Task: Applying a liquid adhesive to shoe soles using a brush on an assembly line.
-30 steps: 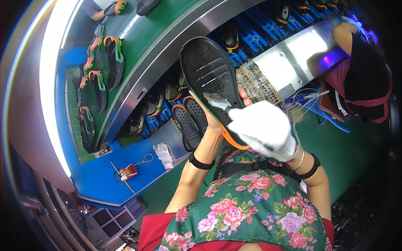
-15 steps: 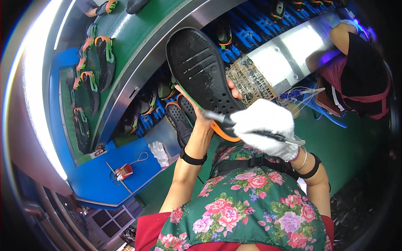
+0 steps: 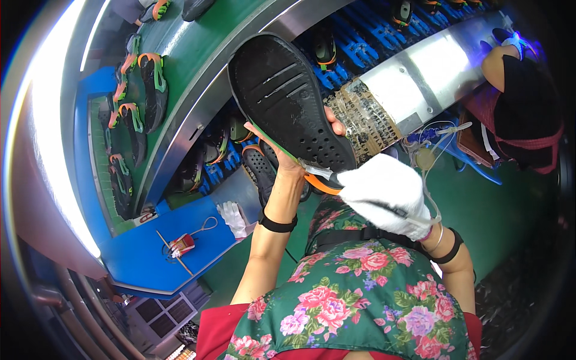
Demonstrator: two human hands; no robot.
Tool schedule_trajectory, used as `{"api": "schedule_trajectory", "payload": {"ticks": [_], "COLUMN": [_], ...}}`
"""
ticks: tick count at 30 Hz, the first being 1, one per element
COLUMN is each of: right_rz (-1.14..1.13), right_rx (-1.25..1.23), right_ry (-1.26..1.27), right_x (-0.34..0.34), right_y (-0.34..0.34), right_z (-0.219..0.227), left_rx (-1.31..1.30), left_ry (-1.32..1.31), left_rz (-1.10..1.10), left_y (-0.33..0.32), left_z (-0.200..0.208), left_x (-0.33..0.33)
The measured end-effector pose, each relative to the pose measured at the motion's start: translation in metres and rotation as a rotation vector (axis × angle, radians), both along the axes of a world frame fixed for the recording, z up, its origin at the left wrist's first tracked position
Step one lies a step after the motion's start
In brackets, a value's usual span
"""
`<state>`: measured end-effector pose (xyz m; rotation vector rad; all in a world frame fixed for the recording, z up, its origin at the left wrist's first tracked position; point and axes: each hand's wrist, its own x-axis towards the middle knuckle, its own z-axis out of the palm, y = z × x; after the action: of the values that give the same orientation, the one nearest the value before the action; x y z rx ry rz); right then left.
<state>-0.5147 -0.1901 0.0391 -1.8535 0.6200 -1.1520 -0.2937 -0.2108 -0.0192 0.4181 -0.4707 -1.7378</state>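
In the middle, a large black shoe sole (image 3: 279, 102) with wet-looking grooves and small holes is held up, with an orange rim showing at its near end. My bare left hand (image 3: 289, 161) grips it from beneath, its fingertips curling over the right edge. My right hand (image 3: 387, 195), in a white glove, is closed on a brush (image 3: 316, 170); its pale tip lies against the sole's near left edge. The glove hides most of the brush handle. A thin clear tube runs beside the glove.
Behind the sole stands a metal-edged green conveyor (image 3: 198, 57) with several black, orange and green shoes. Blue racks with shoes run below it. A taped metal arm (image 3: 366, 117) reaches right toward a co-worker's arm (image 3: 504, 66). A blue table (image 3: 144, 258) carries a white glove (image 3: 231, 219).
The sole has shifted slightly to the left and up. My right hand has moved a little down and to the right with the brush, which still meets the sole's near edge.
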Motion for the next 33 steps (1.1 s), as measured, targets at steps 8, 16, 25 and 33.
{"api": "schedule_trajectory", "payload": {"ticks": [8,16,25,33], "right_rz": [0.009,-0.017,-0.002,-0.020], "right_rx": [-0.004,0.050,0.170,0.070], "right_ry": [0.021,-0.002,-0.041,-0.010], "right_x": [-0.004,-0.006,-0.010,-0.011], "right_y": [0.002,0.000,-0.001,0.000], "right_z": [-0.004,-0.007,-0.008,-0.005], "left_rx": [-0.016,-0.096,-0.160,-0.165], "left_ry": [-0.023,0.007,-0.060,-0.176], "left_rz": [0.040,0.057,0.047,0.008], "left_y": [-0.005,-0.015,-0.021,-0.026], "left_z": [0.009,0.017,0.022,0.012], "left_x": [-0.002,-0.005,-0.008,-0.003]}}
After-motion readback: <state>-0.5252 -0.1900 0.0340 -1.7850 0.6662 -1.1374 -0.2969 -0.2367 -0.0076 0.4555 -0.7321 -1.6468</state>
